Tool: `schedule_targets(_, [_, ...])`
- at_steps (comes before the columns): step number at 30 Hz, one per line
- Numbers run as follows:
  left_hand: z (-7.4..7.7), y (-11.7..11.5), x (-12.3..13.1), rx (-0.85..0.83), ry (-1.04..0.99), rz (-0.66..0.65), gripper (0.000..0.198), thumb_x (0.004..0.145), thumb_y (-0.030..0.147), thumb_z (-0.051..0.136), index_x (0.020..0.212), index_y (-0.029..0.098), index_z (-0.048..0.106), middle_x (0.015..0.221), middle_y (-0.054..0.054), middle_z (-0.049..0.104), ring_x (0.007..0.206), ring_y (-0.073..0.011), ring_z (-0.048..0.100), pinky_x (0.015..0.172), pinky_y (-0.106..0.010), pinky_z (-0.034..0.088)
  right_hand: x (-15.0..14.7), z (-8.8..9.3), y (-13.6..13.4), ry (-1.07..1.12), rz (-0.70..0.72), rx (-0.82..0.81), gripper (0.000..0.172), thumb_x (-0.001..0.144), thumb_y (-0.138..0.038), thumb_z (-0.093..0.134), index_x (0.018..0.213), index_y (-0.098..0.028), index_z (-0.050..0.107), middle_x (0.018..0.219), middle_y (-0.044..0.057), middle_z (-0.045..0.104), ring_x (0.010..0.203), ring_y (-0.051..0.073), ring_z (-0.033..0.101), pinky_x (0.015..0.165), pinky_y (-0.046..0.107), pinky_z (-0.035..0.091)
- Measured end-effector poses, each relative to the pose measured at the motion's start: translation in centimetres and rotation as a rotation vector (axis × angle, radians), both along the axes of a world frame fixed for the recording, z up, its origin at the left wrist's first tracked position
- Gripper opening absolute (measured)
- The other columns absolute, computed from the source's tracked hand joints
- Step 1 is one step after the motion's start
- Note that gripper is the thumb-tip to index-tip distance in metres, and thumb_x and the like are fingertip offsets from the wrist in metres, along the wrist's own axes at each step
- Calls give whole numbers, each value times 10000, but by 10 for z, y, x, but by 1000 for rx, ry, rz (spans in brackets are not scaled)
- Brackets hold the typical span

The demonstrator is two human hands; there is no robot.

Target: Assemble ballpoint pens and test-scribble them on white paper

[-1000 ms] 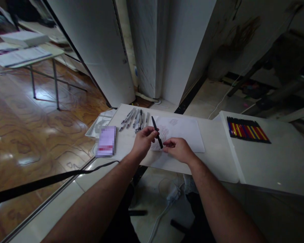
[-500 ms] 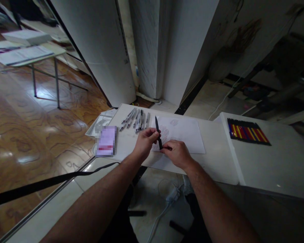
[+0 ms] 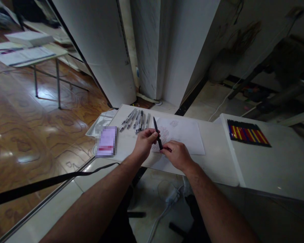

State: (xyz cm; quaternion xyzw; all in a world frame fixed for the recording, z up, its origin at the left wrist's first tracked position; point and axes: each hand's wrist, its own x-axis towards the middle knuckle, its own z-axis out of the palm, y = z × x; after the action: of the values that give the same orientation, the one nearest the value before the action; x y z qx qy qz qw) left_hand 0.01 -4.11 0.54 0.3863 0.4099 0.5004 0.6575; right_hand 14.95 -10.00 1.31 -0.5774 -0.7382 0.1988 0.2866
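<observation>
A black pen [image 3: 156, 125] is held nearly upright, leaning a little left, between both hands. My left hand [image 3: 145, 141] pinches it around the middle with thumb and fingers. At its lower end, my right hand [image 3: 176, 152] grips the pen with its fingertips. Beneath the hands lies a white sheet of paper [image 3: 190, 135] with reddish scribbled marks and a small grey sketch. Several clear-barrelled pens [image 3: 135, 119] lie in a loose group on the table, just beyond my left hand.
The narrow white table [image 3: 218, 165] carries a pixelated purple item [image 3: 106, 141] at its left end. A row of coloured pens [image 3: 248, 132] with black caps rests on the raised right part. A white power strip [image 3: 172, 195] and cord lie below.
The pen's upper end has tipped slightly to the left. Both hands keep their grip in nearly the same place.
</observation>
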Motion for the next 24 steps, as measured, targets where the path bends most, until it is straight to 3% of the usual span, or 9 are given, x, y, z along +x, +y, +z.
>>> schedule_targets(9, [6, 0, -3, -17, 2, 44, 205, 656, 280, 728, 783, 133, 665, 699, -19, 635, 550, -77, 492, 516, -219, 357, 3, 1, -1, -9, 24, -51, 19, 764, -212, 728, 764, -213, 709, 719, 11, 652, 654, 142, 569, 609, 249, 392])
schedule_targets(24, [-1, 0, -1, 18, 9, 15, 201, 672, 288, 724, 796, 137, 679, 693, -18, 641, 540, -75, 491, 515, -218, 359, 1, 1, -1, -11, -2, -25, 10, 785, -215, 704, 783, -220, 712, 760, 19, 680, 696, 153, 595, 635, 255, 403])
